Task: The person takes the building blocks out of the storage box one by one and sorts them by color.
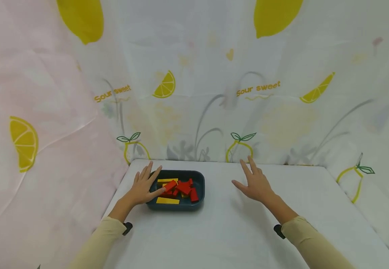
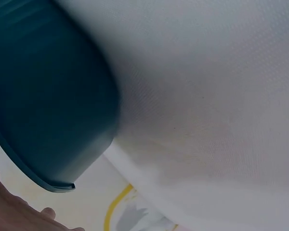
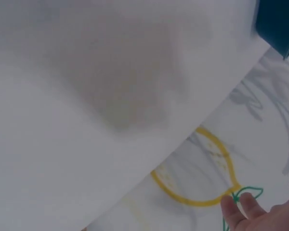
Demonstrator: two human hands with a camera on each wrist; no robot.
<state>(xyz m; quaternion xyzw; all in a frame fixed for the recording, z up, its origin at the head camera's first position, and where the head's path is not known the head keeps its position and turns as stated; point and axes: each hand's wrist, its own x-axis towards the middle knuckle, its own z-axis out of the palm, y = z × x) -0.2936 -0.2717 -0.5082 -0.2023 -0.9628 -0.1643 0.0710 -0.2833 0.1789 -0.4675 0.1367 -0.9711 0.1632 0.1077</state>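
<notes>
A dark blue-green tray sits on the left, far part of the table. It is oblong, with rounded corners, a thin lip and smooth walls; the left wrist view shows its outside slanting inward toward the base. Inside, red blocks lie in a loose heap around the middle, tipped at different angles, with one by the right wall. A long, flat yellow block lies along the near side, another yellow strip lies by the far side, and bits of yellow show between the red ones.

The left hand is at the tray's left end, its fingers straight and spread wide, the thumb reaching over the inside; whether it touches the lip I cannot tell. The right hand hangs above the table, well to the right of the tray, fingers wide apart and holding nothing, a soft shadow beneath it. Both arms wear pale yellow sleeves, with a small black object at each wrist. Behind the table hangs a pale cloth printed with lemons.
</notes>
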